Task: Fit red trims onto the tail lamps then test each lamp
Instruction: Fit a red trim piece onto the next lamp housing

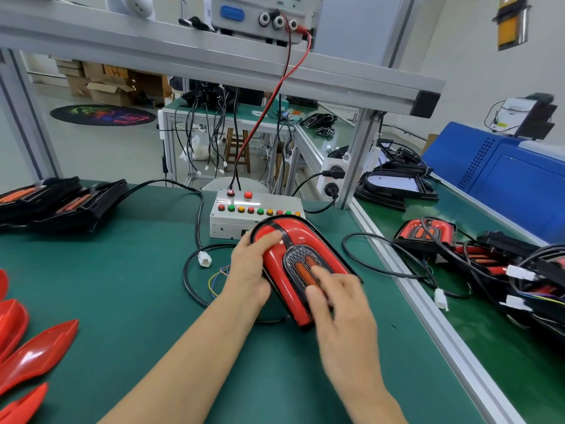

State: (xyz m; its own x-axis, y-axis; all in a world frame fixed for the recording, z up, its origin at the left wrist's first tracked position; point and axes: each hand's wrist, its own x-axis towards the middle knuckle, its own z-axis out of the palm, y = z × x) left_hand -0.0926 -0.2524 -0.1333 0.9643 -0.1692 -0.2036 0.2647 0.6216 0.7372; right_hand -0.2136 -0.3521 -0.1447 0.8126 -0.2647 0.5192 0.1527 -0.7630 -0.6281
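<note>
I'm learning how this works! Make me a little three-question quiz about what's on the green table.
1. True or false: both hands are on the tail lamp.
2. Where do the loose red trims lie: A) at the table's left edge, B) on top of the button box, C) on the blue machine?
3. Fill in: the white connector beside the left hand is plugged into ______.

Key:
1. True. The left hand presses the lamp's left side; the right hand lays its fingers on the middle lens.
2. A.
3. Nothing; it lies loose on the green mat, in front of the button box.
</note>
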